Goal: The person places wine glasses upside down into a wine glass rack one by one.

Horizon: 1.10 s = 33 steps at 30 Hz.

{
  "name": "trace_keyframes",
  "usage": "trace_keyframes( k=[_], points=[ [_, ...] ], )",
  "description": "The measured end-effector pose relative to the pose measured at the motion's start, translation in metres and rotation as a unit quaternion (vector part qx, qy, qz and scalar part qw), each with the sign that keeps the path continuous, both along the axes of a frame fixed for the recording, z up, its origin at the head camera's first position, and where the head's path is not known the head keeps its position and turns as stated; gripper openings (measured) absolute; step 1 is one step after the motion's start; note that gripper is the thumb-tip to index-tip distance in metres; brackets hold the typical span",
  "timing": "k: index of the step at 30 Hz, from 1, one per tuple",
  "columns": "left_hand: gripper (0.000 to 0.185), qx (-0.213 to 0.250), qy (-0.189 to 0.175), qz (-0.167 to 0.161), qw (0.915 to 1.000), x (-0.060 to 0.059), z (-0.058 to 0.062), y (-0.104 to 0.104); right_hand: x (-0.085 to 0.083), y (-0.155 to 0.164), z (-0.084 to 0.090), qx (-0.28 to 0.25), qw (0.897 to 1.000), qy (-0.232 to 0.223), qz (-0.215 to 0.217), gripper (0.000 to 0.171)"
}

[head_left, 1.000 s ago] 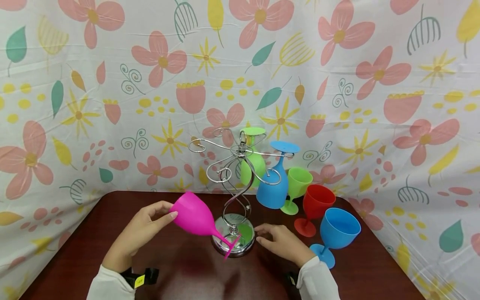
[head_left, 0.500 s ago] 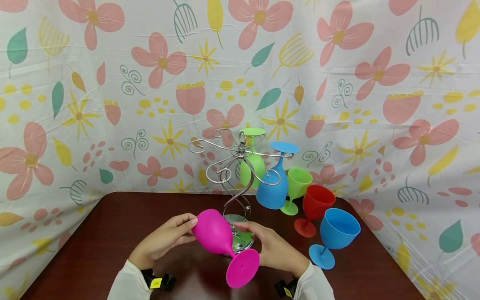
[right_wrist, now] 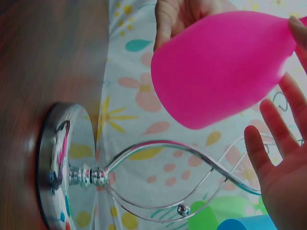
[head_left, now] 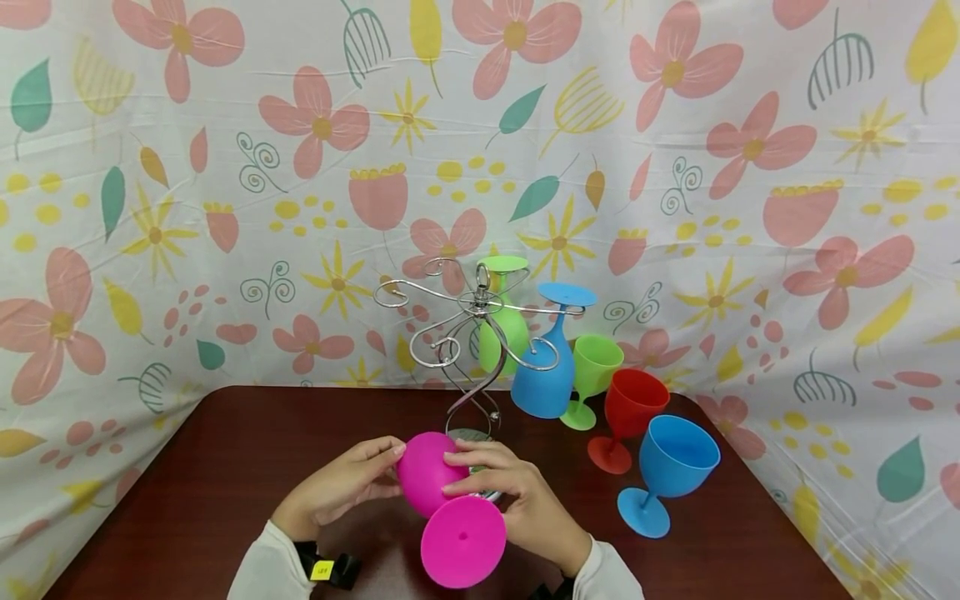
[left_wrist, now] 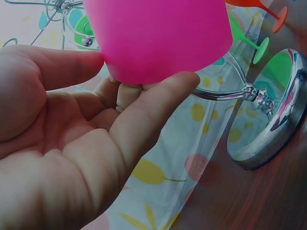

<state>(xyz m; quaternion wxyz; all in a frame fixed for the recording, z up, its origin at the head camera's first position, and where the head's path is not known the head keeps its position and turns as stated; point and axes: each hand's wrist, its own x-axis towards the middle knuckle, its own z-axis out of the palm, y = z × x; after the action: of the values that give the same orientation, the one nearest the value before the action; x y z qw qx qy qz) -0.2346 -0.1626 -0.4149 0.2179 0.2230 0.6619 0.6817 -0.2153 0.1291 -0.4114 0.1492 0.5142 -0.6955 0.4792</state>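
A pink goblet lies tilted between my two hands, its round foot facing the head camera. My left hand pinches the bowl at its rim end, thumb and fingers on opposite sides in the left wrist view. The right hand reaches around the stem end; in the right wrist view a fingertip overlaps the stem where it meets the bowl, and the other fingers spread beneath. Right behind the goblet stands a chrome stemware rack with curled arms, its round base largely hidden in the head view.
Upside down on the rack hang a green goblet and a blue goblet. Upright on the dark table, to the right, stand a green goblet, a red goblet and a blue goblet. A flowered cloth rises behind.
My left hand has brought the pink goblet rightward and nearer, turning its foot toward the head camera. The right hand has left the rack's base and come up to the goblet's stem end.
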Motion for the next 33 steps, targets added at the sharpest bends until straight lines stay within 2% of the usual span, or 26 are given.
trace_keyframes(
  k=[8,16,20,25,29,33],
  points=[
    [0.037,-0.001,-0.015,0.0,0.9999,0.001,-0.001,0.005,0.007,-0.003,0.003,-0.004,0.999,0.011,-0.038,0.039],
    [0.032,0.012,-0.027,-0.008,0.9995,0.001,-0.004,0.012,0.009,-0.003,0.006,-0.011,0.999,-0.005,-0.048,0.054],
    [0.033,0.011,-0.025,-0.012,0.9995,0.001,-0.005,0.016,0.009,-0.003,0.007,-0.02,0.998,0.002,-0.052,0.056],
    [0.037,0.003,-0.021,-0.013,0.9997,0.0,-0.008,0.02,0.007,-0.001,0.005,-0.033,0.997,0.01,-0.062,0.057],
    [0.04,-0.012,-0.012,-0.012,0.9998,-0.001,-0.01,0.023,0.007,0.001,0.004,-0.045,0.997,-0.002,-0.063,0.061],
    [0.042,-0.057,0.022,0.022,0.9979,-0.003,-0.009,0.026,0.006,0.003,0.005,-0.055,0.996,-0.002,-0.064,0.058]
  ],
)
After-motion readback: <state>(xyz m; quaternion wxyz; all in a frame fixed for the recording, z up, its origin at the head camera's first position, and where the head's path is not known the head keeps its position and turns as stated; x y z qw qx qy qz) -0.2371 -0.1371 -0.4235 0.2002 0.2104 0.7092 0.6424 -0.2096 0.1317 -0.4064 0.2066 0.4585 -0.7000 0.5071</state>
